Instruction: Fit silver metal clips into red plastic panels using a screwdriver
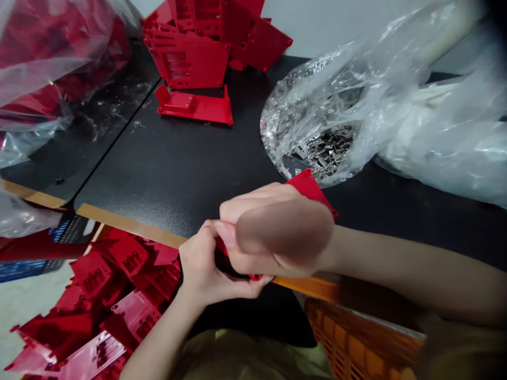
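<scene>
Left hand [206,266] and right hand [277,232] clasp a glossy, angular red plastic part [309,188].

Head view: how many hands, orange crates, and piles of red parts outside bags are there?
Hands: 2 (left hand, right hand)
Orange crates: 1
Red part piles: 2 (back pile, lower-left pile)
Total: 5

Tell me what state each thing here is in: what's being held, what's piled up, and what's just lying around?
Left hand, gripping the red part.
Right hand, closed around the red part.
Red part, held between both hands.
Red stack, piled on the table.
Red bracket, lying on the table.
Clear bag, open, with metal pieces heaped inside.
Red pieces, heaped below the table edge.
</scene>
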